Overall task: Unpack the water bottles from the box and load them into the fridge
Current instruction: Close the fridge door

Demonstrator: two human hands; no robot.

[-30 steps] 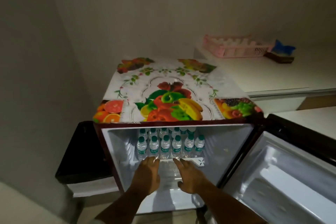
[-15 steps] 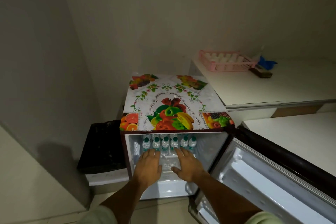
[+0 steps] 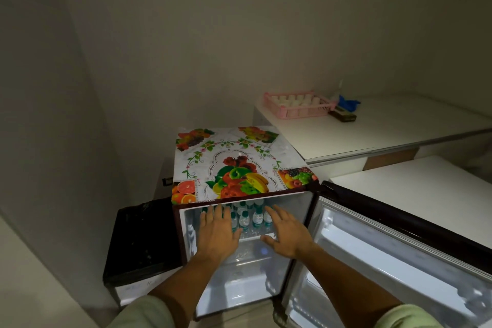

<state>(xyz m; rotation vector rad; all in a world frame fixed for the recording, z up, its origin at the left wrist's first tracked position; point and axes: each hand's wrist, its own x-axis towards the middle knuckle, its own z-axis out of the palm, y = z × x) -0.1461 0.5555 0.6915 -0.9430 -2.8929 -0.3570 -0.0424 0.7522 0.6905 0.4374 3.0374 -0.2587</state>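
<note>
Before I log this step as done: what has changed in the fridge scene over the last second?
Both hands have drawn back from the shelf: the left hand and right hand now hover open in front of the water bottles, and the view has pulled away. Nothing was grasped or released. The bottles stay in their rows, the fridge door open.

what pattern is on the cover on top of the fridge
A white cover printed with colourful fruit, green vines and small flowers, seen best in the head view.

Both hands (image 3: pixel 217 234) (image 3: pixel 288 234) now farther apart, nearer bottles (image 3: pixel 250 217).
</note>
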